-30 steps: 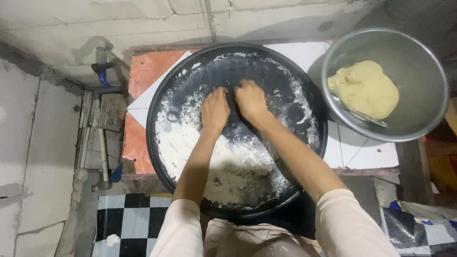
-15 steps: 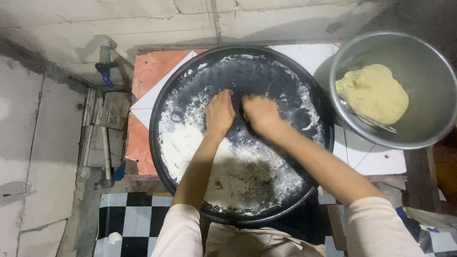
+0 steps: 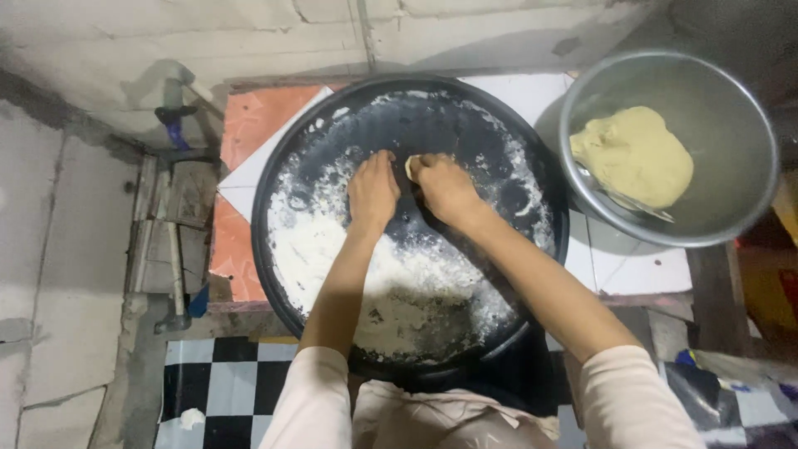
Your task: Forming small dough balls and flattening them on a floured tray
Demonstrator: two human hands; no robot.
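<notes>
A small pale piece of dough (image 3: 410,165) sits between my two hands, just above the centre of the large round black metal pan (image 3: 532,274). Only a sliver of it shows; the rest is covered.

My right hand (image 3: 446,189) is curled over the dough from the 3 o'clock side, fingers closed on it. My left hand (image 3: 372,191) lies palm down just beside it at 9 o'clock, fingers together and nearly flat; I cannot tell whether it grips the dough or only rests against it. Both of my forearms run down to 6 o'clock, ending in pale pink sleeves (image 3: 312,403).

Loose white flour (image 3: 332,249) is spread across the pan floor, thickest from 6 to 9 o'clock, thin and scattered near the rim at 12 and 3 o'clock.

The pan rests on a surface of orange and white tiles (image 3: 258,125). At 2 o'clock from the pan, just beside its rim, stands a round grey metal bowl (image 3: 731,208) holding a larger yellowish lump of dough (image 3: 632,156) and a metal utensil (image 3: 632,202) beneath that lump.

A black-and-white checked floor (image 3: 216,374) shows at 7 o'clock.
</notes>
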